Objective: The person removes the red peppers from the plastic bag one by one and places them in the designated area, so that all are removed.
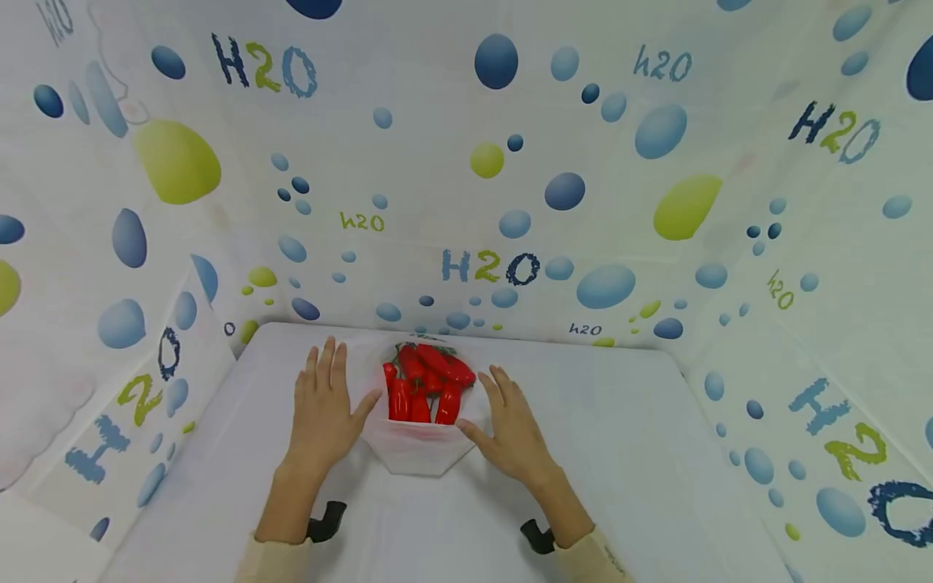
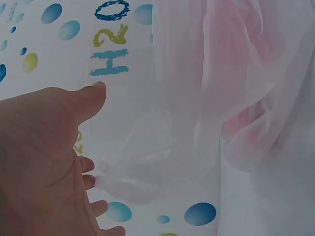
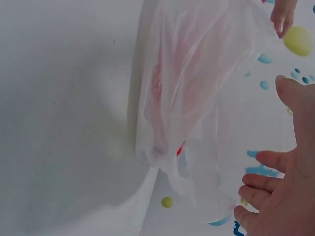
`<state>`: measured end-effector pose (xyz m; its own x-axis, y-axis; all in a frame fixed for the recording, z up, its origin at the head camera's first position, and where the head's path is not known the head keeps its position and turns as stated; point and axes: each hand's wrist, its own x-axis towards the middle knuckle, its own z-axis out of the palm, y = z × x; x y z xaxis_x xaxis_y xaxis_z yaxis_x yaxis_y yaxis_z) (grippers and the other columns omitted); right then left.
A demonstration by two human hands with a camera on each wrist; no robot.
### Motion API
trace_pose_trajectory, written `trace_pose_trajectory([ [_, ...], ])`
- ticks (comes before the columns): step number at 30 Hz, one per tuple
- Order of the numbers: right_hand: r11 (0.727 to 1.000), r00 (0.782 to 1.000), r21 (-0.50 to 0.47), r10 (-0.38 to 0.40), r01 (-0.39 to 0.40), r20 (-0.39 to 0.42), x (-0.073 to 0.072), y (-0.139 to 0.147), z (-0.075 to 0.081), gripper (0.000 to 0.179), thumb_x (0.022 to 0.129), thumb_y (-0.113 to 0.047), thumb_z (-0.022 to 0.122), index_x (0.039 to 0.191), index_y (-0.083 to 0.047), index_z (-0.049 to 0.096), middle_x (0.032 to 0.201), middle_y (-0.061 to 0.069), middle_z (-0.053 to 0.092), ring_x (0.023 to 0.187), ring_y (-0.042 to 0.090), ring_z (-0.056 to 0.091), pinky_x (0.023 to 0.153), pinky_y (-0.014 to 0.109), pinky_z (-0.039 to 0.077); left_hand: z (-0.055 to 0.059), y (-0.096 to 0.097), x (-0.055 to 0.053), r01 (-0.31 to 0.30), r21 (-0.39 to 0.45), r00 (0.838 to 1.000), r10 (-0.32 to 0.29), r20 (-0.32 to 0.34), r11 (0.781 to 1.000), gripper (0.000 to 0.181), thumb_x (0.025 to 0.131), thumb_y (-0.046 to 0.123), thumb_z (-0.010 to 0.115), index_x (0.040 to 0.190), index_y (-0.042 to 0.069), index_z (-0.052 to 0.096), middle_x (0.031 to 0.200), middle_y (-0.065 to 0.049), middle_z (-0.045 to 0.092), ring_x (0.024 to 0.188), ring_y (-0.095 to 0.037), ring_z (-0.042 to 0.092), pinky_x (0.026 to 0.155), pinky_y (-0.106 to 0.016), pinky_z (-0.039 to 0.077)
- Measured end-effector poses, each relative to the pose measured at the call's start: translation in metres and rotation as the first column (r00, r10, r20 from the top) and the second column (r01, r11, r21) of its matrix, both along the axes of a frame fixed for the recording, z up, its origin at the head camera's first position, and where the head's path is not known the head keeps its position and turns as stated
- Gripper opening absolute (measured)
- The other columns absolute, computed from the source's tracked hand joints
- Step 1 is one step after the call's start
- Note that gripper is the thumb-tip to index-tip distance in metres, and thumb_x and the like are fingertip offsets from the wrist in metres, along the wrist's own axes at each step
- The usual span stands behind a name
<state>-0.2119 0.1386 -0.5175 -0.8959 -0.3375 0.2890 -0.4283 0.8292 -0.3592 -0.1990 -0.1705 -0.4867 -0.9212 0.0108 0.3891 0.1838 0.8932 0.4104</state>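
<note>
A thin whitish plastic bag (image 1: pixel 417 455) stands near the middle of the table, its mouth spread wide. Several shiny red peppers (image 1: pixel 414 368), some with green stems, show inside it. On the bag's left side is my left hand (image 1: pixel 325 417), fingers straight and thumb spread toward the rim. My right hand (image 1: pixel 512 433) lies along the other side, likewise with extended fingers. In the left wrist view, the fingertips of the left hand (image 2: pixel 44 157) are close to a loose bag corner; contact is unclear. Bag film (image 3: pixel 197 83) hangs beside the right hand (image 3: pixel 290 187) in the right wrist view.
The white table (image 1: pixel 619 453) extends on both sides of the bag. A wall covering (image 1: pixel 408 154) with blue and green dots and "H2O" lettering surrounds it at the back and sides. Dark wrist mounts (image 1: pixel 326 522) show below the hands.
</note>
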Motion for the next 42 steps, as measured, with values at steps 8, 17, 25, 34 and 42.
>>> trace_pose_trajectory([
  [8,1.0,0.999,0.015,-0.023,0.023,0.033,-0.004,-0.007,-0.005,0.089,0.097,-0.065,0.059,0.164,-0.014,0.03,0.171,0.009,0.026,0.153,0.029,0.032,0.115,0.051,0.04,-0.003,-0.006,-0.007,-0.015,0.055,1.0,0.013,0.024,0.998,0.098,0.097,0.038,0.072,0.162,-0.007,0.013,0.17,-0.028,0.01,0.154,-0.052,0.009,0.117,-0.074,0.017],
  [17,0.999,0.999,-0.001,-0.033,0.033,0.043,-0.013,-0.019,-0.004,0.088,0.096,-0.058,0.067,0.163,-0.013,0.032,0.169,0.009,0.029,0.151,0.029,0.036,0.108,0.051,0.048,-0.01,-0.007,-0.019,-0.026,0.163,1.0,0.024,0.016,0.986,0.102,0.097,0.031,0.073,0.164,-0.004,0.003,0.17,-0.028,0.005,0.152,-0.053,0.012,0.116,-0.073,0.019],
  [25,0.998,0.998,-0.038,-0.05,0.052,0.041,-0.026,-0.028,-0.008,0.081,0.097,-0.054,0.067,0.16,-0.012,0.038,0.164,0.012,0.039,0.144,0.032,0.047,0.104,0.05,0.051,-0.016,-0.007,-0.03,-0.038,0.217,0.995,0.058,-0.086,0.976,0.083,0.102,0.011,0.062,0.16,-0.011,0.007,0.161,-0.036,0.015,0.141,-0.055,0.025,0.105,-0.072,0.036],
  [34,0.996,0.998,-0.052,-0.067,0.068,0.01,-0.038,-0.032,-0.015,0.072,0.098,-0.047,0.07,0.153,-0.007,0.046,0.151,0.013,0.051,0.131,0.03,0.058,0.1,0.047,0.055,-0.015,-0.006,-0.034,-0.063,0.24,0.988,0.095,-0.122,0.969,0.067,0.102,-0.002,0.054,0.156,-0.015,0.018,0.136,-0.041,0.036,0.123,-0.053,0.039,0.1,-0.063,0.045],
  [42,0.993,0.996,-0.08,-0.091,0.092,0.009,-0.045,-0.037,-0.018,0.065,0.095,-0.041,0.076,0.146,-0.009,0.054,0.142,0.01,0.059,0.123,0.027,0.064,0.094,0.043,0.058,-0.018,-0.005,-0.04,-0.106,0.258,0.992,0.118,-0.031,0.96,0.061,0.107,0.003,0.048,0.158,-0.012,0.019,0.129,-0.04,0.044,0.118,-0.053,0.045,0.094,-0.064,0.049],
])
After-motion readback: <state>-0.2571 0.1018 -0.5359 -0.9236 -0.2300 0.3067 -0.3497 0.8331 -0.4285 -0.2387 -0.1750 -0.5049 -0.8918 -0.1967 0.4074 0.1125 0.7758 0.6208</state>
